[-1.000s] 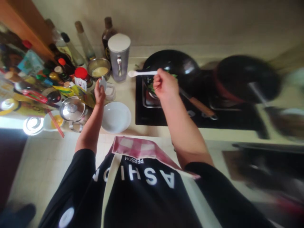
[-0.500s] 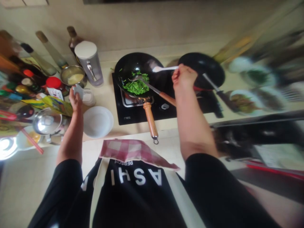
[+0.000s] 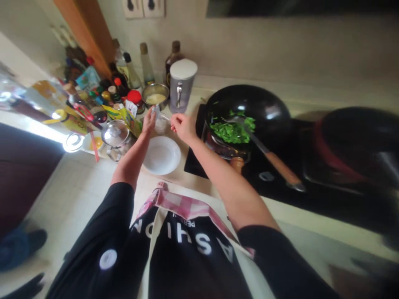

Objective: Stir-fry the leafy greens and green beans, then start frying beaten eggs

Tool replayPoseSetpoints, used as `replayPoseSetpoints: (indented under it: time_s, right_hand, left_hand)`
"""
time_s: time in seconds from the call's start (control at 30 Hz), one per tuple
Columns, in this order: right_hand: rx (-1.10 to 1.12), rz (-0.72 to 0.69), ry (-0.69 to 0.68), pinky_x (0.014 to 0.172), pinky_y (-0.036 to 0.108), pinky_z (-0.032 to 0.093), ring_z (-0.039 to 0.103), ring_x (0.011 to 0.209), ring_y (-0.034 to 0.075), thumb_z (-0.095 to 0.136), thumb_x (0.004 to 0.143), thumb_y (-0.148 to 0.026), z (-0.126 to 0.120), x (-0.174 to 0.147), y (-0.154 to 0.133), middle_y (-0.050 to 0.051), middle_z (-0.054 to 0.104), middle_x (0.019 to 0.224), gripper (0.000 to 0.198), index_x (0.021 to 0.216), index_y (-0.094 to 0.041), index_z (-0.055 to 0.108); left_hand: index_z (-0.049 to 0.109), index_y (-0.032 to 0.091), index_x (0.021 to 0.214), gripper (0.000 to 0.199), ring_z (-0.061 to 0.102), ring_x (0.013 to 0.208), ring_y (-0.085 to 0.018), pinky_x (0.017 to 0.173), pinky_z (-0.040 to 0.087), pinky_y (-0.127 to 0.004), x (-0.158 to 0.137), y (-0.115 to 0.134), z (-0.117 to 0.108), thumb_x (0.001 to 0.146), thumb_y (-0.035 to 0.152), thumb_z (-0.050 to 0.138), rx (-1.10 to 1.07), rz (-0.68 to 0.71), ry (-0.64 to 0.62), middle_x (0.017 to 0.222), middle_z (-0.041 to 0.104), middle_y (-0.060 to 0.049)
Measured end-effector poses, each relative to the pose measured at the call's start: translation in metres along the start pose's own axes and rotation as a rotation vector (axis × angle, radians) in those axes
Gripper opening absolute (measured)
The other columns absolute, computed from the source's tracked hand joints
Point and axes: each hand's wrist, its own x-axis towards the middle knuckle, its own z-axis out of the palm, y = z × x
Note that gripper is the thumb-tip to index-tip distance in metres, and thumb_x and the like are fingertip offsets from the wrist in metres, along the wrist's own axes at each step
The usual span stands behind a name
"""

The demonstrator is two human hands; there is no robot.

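Observation:
My left hand (image 3: 149, 121) grips a pale, translucent lid (image 3: 156, 111), tilted up beside a small clear jar (image 3: 161, 126) on the counter. Between the fingers of my right hand (image 3: 183, 127) is the handle of a white spoon (image 3: 166, 117); its bowl is over or inside the jar, I cannot tell which. A white plate (image 3: 162, 156) lies just in front of the jar. To the right, chopped greens (image 3: 232, 132) sit in a black wok (image 3: 268, 101) on the cooktop. A wooden-handled spatula (image 3: 280, 166) leans in the wok, its head among the greens.
Behind the jar stand a lidded pitcher (image 3: 183, 85), a metal bowl (image 3: 156, 95) and several bottles. A lidded steel pot (image 3: 115, 135) and a red-capped jar (image 3: 135, 99) are at the left. A second dark pan (image 3: 361, 137) occupies the right burner.
My right hand has moved left with the white spoon, from over the wok to the small jar. The left hand still holds the lid. The view has swung left.

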Motion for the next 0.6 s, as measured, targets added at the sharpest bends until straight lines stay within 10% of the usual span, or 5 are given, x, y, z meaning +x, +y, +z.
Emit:
replayPoseSetpoints:
  time_s: [0.17, 0.27, 0.43, 0.5, 0.6]
  right_hand:
    - [-0.442, -0.014, -0.2, 0.08, 0.027, 0.051, 0.065, 0.082, 0.019, 0.069, 0.081, -0.018, 0.044, 0.018, 0.011, 0.005, 0.067, 0.075, 0.008, 0.089, -0.018, 0.07]
    - [-0.631, -0.017, -0.215, 0.085, 0.034, 0.053, 0.067, 0.09, 0.025, 0.085, 0.065, -0.022, 0.022, 0.009, -0.004, 0.011, 0.071, 0.094, 0.071, 0.132, -0.019, 0.062]
    - [-0.927, -0.024, 0.162, 0.089, 0.038, 0.053, 0.066, 0.107, 0.027, 0.075, 0.08, -0.041, -0.133, -0.067, -0.037, 0.017, 0.062, 0.128, 0.083, 0.153, -0.026, 0.039]
    - [-1.174, 0.189, 0.341, 0.095, 0.045, 0.05, 0.057, 0.124, 0.036, 0.076, 0.079, -0.044, -0.204, -0.109, -0.041, 0.026, 0.055, 0.136, 0.087, 0.153, -0.018, 0.039]
    - [-1.16, 0.697, 0.228, 0.085, 0.045, 0.053, 0.061, 0.116, 0.039, 0.09, 0.061, -0.038, -0.278, -0.156, -0.025, 0.034, 0.056, 0.129, 0.086, 0.135, -0.013, 0.055]
  left_hand:
    - [0.061, 0.01, 0.127, 0.039, 0.057, 0.133, -0.024, 0.117, 0.037, -0.042, -0.009, 0.007, 0.005, 0.097, 0.033, 0.051, 0.024, -0.078, -0.012, 0.14, 0.061, -0.02]
    - [0.063, 0.014, 0.127, 0.039, 0.053, 0.138, -0.025, 0.121, 0.031, -0.045, -0.013, 0.011, 0.004, 0.097, 0.036, 0.051, 0.11, -0.008, -0.115, 0.143, 0.059, -0.02]
    - [0.07, 0.018, 0.116, 0.043, 0.028, 0.152, -0.037, 0.121, 0.011, -0.064, -0.023, 0.038, 0.004, 0.087, 0.05, 0.066, 0.406, 0.123, -0.286, 0.15, 0.051, -0.021]
    - [0.069, 0.02, 0.117, 0.048, 0.018, 0.154, -0.041, 0.12, 0.015, -0.066, -0.039, 0.061, 0.011, 0.083, 0.053, 0.071, 0.389, 0.154, -0.208, 0.153, 0.047, -0.02]
    - [0.067, 0.021, 0.113, 0.04, 0.054, 0.13, -0.034, 0.113, 0.04, -0.049, -0.089, 0.099, 0.037, 0.086, 0.05, 0.069, 0.1, 0.084, -0.283, 0.129, 0.064, -0.017]
